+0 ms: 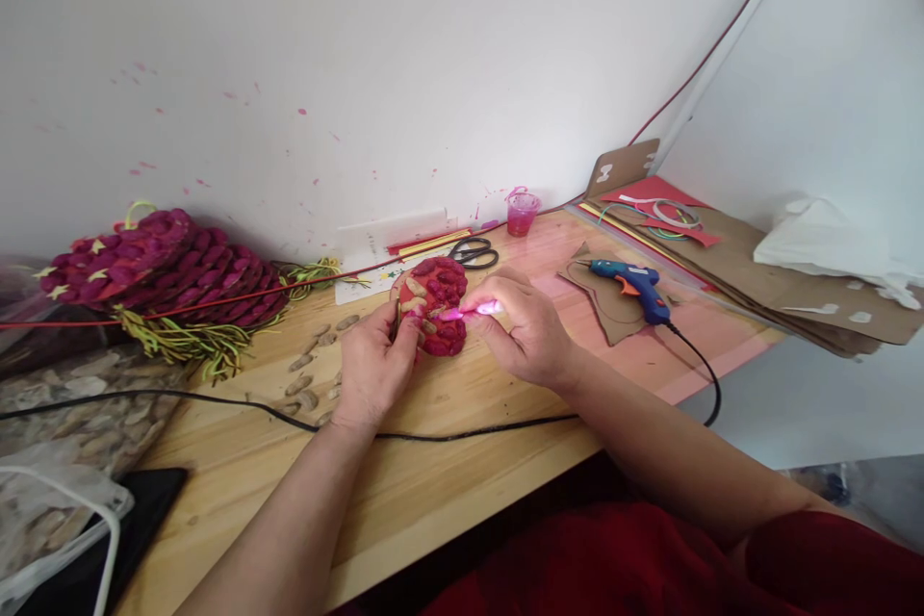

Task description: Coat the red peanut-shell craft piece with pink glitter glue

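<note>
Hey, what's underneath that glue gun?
A cut piece of brown cardboard shows under the glue gun. The patch directly beneath the gun, and whatever the cardboard covers, can't be seen.

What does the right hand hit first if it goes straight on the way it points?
Likely the shell-covered disc in the left hand. The right hand's brush already overlaps it in view; whether the tip touches is hard to tell from one view.
</note>
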The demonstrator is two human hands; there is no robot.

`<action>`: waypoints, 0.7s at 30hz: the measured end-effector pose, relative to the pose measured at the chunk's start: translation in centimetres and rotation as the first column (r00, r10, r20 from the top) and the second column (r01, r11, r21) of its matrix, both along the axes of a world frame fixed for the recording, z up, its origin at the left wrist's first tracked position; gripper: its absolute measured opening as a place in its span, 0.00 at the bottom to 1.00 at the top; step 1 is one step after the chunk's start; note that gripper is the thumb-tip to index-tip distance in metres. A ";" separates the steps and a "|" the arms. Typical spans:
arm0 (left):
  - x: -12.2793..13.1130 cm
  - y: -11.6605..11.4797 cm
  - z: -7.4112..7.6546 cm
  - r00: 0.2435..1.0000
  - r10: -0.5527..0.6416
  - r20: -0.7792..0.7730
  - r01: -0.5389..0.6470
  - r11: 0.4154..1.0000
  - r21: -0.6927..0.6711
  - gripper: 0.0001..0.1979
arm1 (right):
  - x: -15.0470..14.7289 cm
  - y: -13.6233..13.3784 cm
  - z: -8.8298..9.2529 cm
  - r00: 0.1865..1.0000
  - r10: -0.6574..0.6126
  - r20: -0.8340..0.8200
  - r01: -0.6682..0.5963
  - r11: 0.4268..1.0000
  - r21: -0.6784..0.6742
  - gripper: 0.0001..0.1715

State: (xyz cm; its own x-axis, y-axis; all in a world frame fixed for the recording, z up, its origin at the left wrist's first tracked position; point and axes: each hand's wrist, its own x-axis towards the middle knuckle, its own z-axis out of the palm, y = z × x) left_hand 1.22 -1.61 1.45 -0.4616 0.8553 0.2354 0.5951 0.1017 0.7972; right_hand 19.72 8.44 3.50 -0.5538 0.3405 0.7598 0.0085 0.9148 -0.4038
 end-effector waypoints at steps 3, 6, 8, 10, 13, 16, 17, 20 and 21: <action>0.0 0.1 0.0 0.999 0.010 0.049 -0.009 1.000 -0.016 0.18 | 0.0 0.2 0.0 0.999 -0.038 -0.035 0.038 0.999 -0.019 0.05; 0.0 0.1 -0.1 0.998 -0.010 0.062 0.011 1.000 -0.007 0.18 | -0.1 0.1 0.0 0.999 0.016 -0.050 -0.018 0.999 -0.038 0.05; 0.0 0.2 -0.1 0.997 -0.013 0.075 0.013 1.000 -0.002 0.18 | -0.1 0.1 0.0 0.999 0.028 -0.042 -0.030 0.999 -0.043 0.05; 0.0 0.2 -0.2 0.995 -0.003 0.095 0.004 1.000 -0.009 0.18 | -0.2 0.2 0.0 1.000 -0.016 -0.026 0.014 0.999 -0.049 0.05; 0.0 0.3 -0.2 0.992 0.013 0.125 -0.010 1.000 -0.024 0.19 | -0.1 0.4 0.0 0.997 -0.075 -0.031 0.074 0.996 -0.057 0.05; -0.1 0.3 -0.2 0.991 0.012 0.132 -0.008 1.000 -0.025 0.19 | -0.1 0.4 0.0 0.998 -0.025 -0.052 0.021 0.997 -0.081 0.05; -0.1 0.3 -0.2 0.992 0.011 0.127 -0.008 1.000 -0.027 0.19 | -0.1 0.4 -0.1 0.999 -0.007 -0.047 0.003 0.996 -0.086 0.05; 0.0 0.4 -0.1 0.990 0.008 0.142 -0.003 0.999 -0.033 0.19 | -0.1 0.4 -0.1 0.999 -0.044 -0.017 0.043 0.996 -0.081 0.04; 0.0 0.4 0.0 0.987 0.007 0.158 -0.001 0.999 -0.034 0.19 | -0.1 0.5 -0.1 0.997 -0.072 -0.018 0.070 0.994 -0.079 0.04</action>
State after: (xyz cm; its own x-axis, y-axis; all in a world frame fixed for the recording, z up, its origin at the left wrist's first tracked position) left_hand 1.25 -1.23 1.43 -0.4942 0.8595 0.1306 0.4616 0.1321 0.8772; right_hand 19.66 8.90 3.40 -0.5107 0.4371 0.7404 0.0635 0.8780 -0.4745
